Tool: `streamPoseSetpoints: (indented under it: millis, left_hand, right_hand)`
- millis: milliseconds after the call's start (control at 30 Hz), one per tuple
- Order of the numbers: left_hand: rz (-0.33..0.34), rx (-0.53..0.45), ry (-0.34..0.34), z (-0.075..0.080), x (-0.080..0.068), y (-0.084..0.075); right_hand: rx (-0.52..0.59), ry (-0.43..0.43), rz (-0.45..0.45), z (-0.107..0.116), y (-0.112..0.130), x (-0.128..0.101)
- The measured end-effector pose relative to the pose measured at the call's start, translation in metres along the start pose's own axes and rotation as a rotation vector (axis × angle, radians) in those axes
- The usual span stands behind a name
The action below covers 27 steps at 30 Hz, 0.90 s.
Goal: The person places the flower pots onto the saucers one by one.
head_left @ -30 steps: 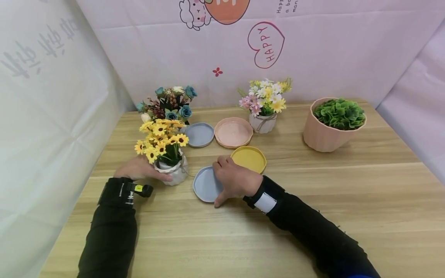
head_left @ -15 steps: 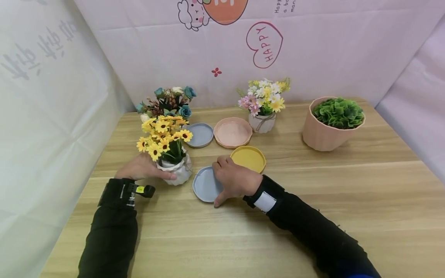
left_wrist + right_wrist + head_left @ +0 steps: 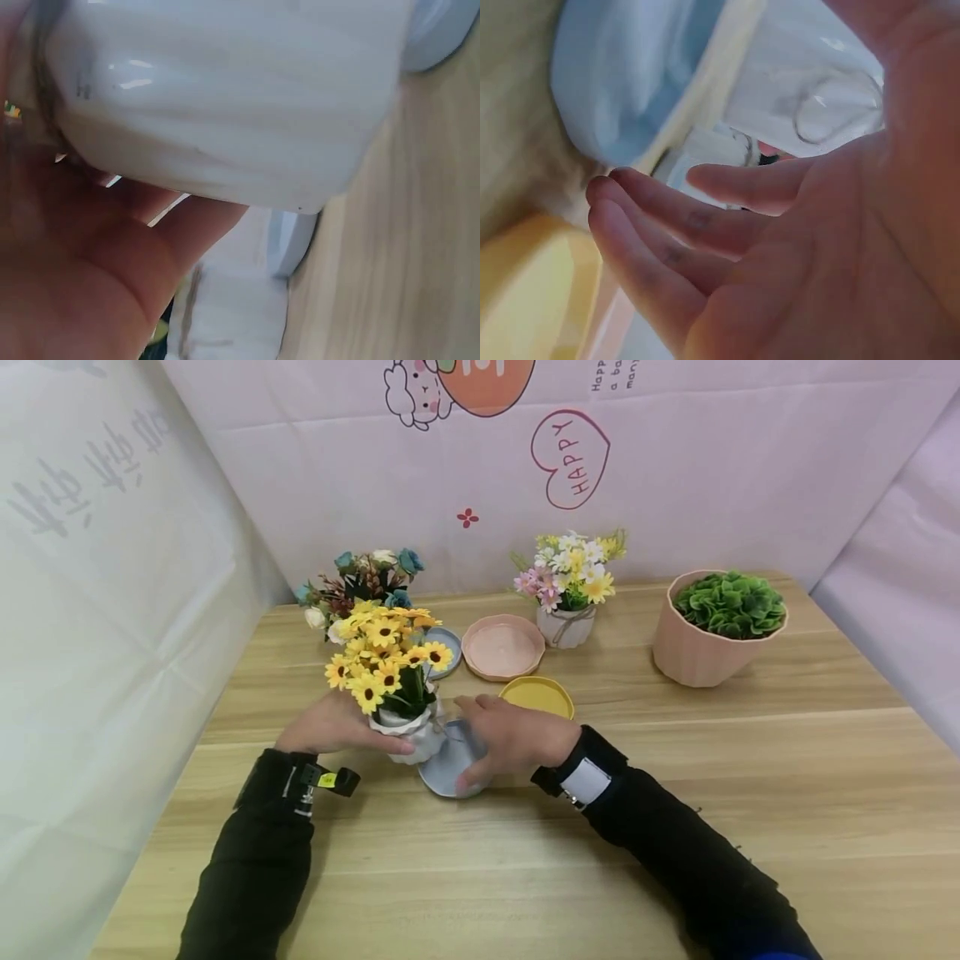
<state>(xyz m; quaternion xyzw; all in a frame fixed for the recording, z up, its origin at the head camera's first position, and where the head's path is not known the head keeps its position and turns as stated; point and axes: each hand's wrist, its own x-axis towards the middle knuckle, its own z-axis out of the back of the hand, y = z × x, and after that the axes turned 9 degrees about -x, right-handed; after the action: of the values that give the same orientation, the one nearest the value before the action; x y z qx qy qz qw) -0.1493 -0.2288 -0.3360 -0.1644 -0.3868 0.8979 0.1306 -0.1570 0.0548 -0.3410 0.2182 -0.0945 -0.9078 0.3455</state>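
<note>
My left hand (image 3: pixel 330 725) grips a white pot (image 3: pixel 415 742) of yellow artificial flowers (image 3: pixel 382 656), thumb along the near side of the pot. In the left wrist view, the fingers (image 3: pixel 199 232) reach behind the pot's glossy wall (image 3: pixel 232 105). The pot overlaps the left part of a blue-grey saucer (image 3: pixel 442 774) in the head view. Over that saucer's right side is my right hand (image 3: pixel 521 735), fingers spread and holding nothing. The right wrist view has its fingers (image 3: pixel 649 262) nearly straight, apart from the saucer (image 3: pixel 622 82), with the pot (image 3: pixel 802 82) beyond.
Behind the saucer are a yellow saucer (image 3: pixel 536 695), a pink one (image 3: pixel 502 647) and another blue-grey one (image 3: pixel 447 653). Blue-and-white flowers (image 3: pixel 363 581) stand back left, a pot of mixed flowers (image 3: pixel 566 625) back centre. A pink planter (image 3: pixel 697 647) with green leaves stands right.
My left hand has carried the yellow-flower pot rightward, from beside the near blue-grey saucer to over its left part. My right hand has loosened from the saucer's right edge.
</note>
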Motion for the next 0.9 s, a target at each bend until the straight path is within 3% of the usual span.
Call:
streamPoseSetpoints:
  millis: [200,433,600,767,900]
  left_hand:
    - [0.037,0.001,0.025,-0.015,0.004,-0.011]
    - [-0.042,-0.054,0.052,-0.031,0.009,-0.016]
    - [-0.041,-0.082,0.067,-0.041,0.011,-0.020]
    - [-0.136,-0.154,0.076,-0.048,0.015,-0.022]
    - [-0.170,-0.189,0.085,-0.051,0.017,-0.025]
  right_hand:
    - [0.108,-0.080,0.123,0.014,-0.009,-0.005]
    - [0.081,-0.181,0.268,0.024,-0.009,-0.010]
    - [0.068,-0.159,0.255,0.024,-0.008,-0.013]
    - [0.047,-0.148,0.230,0.021,-0.008,-0.013]
    - [0.020,-0.126,0.196,0.020,-0.008,-0.012]
